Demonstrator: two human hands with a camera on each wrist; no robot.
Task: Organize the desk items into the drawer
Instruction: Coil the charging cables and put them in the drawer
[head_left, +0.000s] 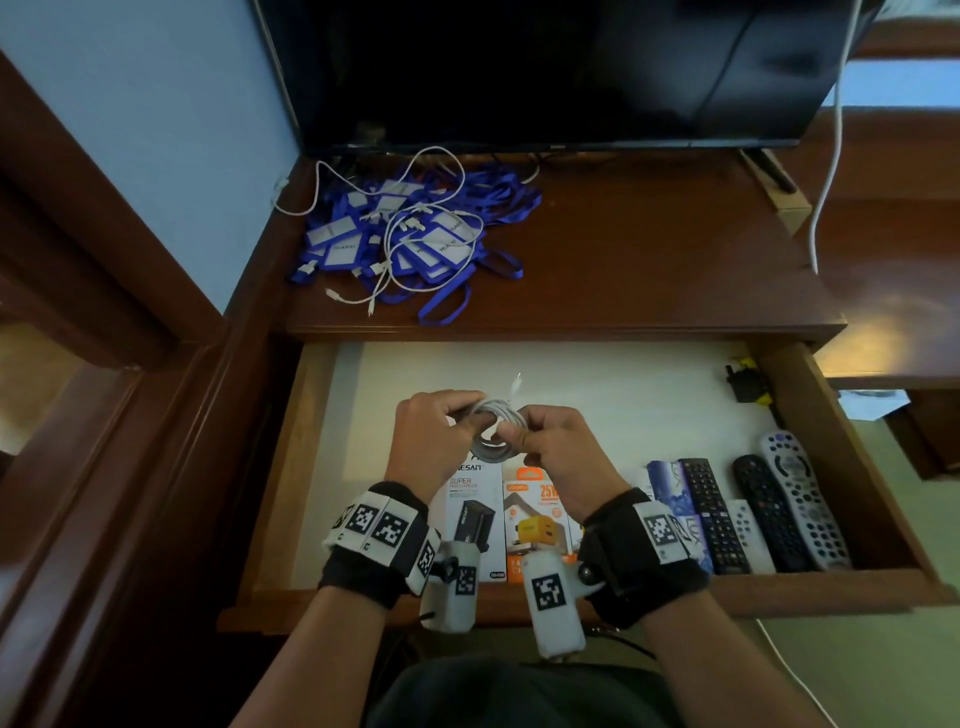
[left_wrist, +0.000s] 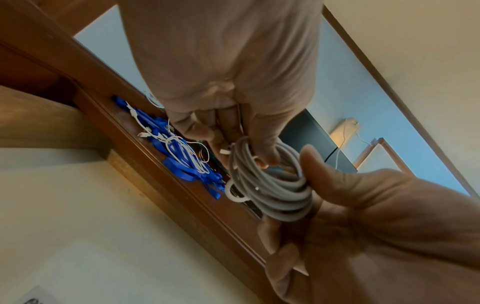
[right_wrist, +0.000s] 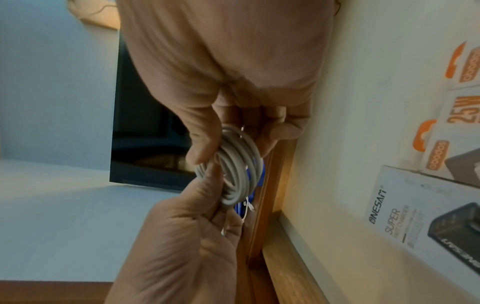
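Note:
Both hands hold a coiled white cable (head_left: 493, 428) above the open drawer (head_left: 810, 415). My left hand (head_left: 457, 421) grips the coil's left side and my right hand (head_left: 532, 436) pinches its right side. A loose plug end sticks up from the coil. In the left wrist view the left hand (left_wrist: 233, 133) curls round the cable coil (left_wrist: 272, 185), with the right hand's (left_wrist: 363, 205) thumb against it. The right wrist view shows the right hand (right_wrist: 233, 123) and left hand (right_wrist: 194, 216) holding the coil (right_wrist: 239, 170) by opposite sides.
In the drawer lie a white charger box (head_left: 470, 519), an orange charger box (head_left: 540, 514), a blue patterned pack (head_left: 675, 499), several remotes (head_left: 769, 509) and a black plug (head_left: 745, 382). On the desk, blue lanyards with badge holders (head_left: 410, 234) lie tangled with white cables below a TV (head_left: 545, 67).

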